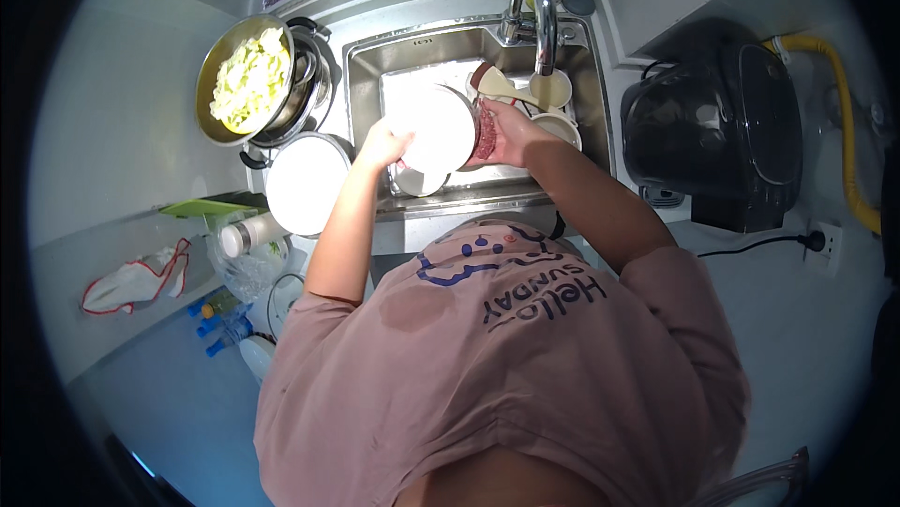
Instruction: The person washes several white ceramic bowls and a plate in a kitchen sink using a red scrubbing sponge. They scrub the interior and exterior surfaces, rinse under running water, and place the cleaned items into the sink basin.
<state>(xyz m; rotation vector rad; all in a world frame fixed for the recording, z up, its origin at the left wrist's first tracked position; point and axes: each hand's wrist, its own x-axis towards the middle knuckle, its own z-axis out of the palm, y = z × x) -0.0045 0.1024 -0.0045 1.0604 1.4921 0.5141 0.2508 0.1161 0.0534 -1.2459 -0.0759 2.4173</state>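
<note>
My left hand [383,145] grips the left edge of a white round dish [439,129], held tilted over the stainless steel sink [478,198]. At the dish's right side, my right hand [513,133] holds a reddish cloth or scrubbing pad [486,132] against its rim. Strong glare hides the face of the dish. Under it, part of another pale dish [420,182] shows. A cream-coloured ladle or scoop [500,85] with a brown end, a small bowl [550,89] and another bowl [559,129] lie in the sink's right part, near the faucet [545,22].
Left of the sink, a metal bowl of chopped pale-green vegetable [249,82] rests on stacked pots [309,92], with a white round plate or lid [307,184] in front. A white-capped bottle [242,236] lies nearby. A dark appliance [710,127] stands at the right.
</note>
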